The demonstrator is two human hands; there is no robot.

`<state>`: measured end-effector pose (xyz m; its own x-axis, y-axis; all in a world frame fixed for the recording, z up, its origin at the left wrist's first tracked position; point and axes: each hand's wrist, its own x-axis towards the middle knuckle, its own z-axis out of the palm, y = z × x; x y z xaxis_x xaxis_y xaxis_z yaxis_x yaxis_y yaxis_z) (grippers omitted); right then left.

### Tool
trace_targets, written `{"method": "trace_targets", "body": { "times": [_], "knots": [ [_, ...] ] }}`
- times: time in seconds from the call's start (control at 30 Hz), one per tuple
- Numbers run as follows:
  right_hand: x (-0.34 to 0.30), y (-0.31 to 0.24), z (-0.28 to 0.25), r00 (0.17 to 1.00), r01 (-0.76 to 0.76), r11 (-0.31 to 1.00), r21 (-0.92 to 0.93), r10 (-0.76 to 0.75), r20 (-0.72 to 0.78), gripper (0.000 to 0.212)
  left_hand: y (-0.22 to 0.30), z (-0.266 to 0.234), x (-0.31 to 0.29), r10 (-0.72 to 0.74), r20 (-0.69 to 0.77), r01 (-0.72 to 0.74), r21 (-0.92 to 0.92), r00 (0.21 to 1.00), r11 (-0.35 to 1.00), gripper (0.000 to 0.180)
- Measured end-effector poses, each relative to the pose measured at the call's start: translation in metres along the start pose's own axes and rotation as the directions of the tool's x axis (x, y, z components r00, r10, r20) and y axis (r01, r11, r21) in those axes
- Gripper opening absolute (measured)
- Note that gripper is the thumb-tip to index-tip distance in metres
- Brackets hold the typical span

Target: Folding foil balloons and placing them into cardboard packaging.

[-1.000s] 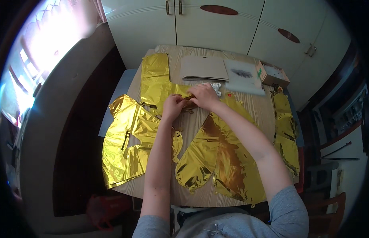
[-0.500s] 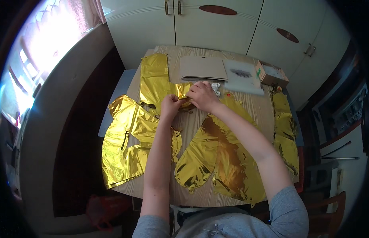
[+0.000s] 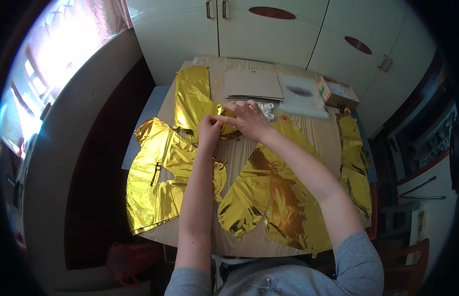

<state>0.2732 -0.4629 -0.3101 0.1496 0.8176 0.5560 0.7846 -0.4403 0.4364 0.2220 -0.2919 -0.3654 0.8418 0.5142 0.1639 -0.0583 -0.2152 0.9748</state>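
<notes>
Flat, uninflated gold foil balloons lie spread over the wooden table. My left hand [image 3: 209,134] is closed in a pinch at the edge of the far L-shaped foil balloon [image 3: 192,96]. What its fingertips hold is very small, but it appears to be the foil's edge. Over the right end of that balloon, my right hand [image 3: 250,121] has its fingers spread, one reaching across to the left fingertips. Part of the foil is hidden beneath it. Another foil balloon [image 3: 145,197], with a slot-like opening, lies left of my left forearm. A large rounded foil balloon [image 3: 288,197] lies under my right forearm.
Behind my hands are stacked grey cardboard sheets [image 3: 253,85], a translucent plastic bag [image 3: 303,106] and an open box [image 3: 339,93]. Small white pieces [image 3: 266,111] sit beside my right hand. A narrow folded foil balloon [image 3: 353,158] lies along the right edge. Cabinets [image 3: 269,34] stand behind the table.
My right hand's fingers have loosened from a pinch and spread leftward over my left fingertips. The foil between the hands, raised before, now sits lower.
</notes>
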Motion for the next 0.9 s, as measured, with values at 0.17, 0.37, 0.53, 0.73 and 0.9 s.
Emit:
{"method": "trace_targets", "body": {
  "times": [0.17,0.37,0.53,0.73,0.9],
  "knots": [
    [0.015,-0.001,-0.008,0.998,0.061,0.998,-0.003,-0.061,0.029,0.017,0.005,-0.002,0.002,-0.071,0.074,0.075,-0.052,0.995,0.996,0.016],
    [0.020,0.000,0.000,0.996,-0.031,0.999,0.022,0.029,0.080,0.009,0.012,-0.001,-0.003,-0.079,0.074,0.085,-0.072,0.994,0.994,0.015],
    [0.023,-0.002,0.005,0.992,-0.120,0.992,0.043,0.119,0.032,0.006,0.023,-0.002,-0.004,-0.062,0.060,0.063,-0.028,0.996,0.998,0.022],
    [0.025,-0.005,0.002,0.973,-0.198,0.967,0.160,0.213,-0.087,0.009,0.020,0.004,-0.011,0.384,0.041,-0.354,0.483,0.923,0.801,0.019],
    [0.022,-0.014,0.006,0.904,-0.366,0.880,0.301,0.413,-0.107,0.026,0.025,-0.003,-0.010,0.517,-0.080,-0.288,0.753,0.853,0.591,0.009]
  ]
}}
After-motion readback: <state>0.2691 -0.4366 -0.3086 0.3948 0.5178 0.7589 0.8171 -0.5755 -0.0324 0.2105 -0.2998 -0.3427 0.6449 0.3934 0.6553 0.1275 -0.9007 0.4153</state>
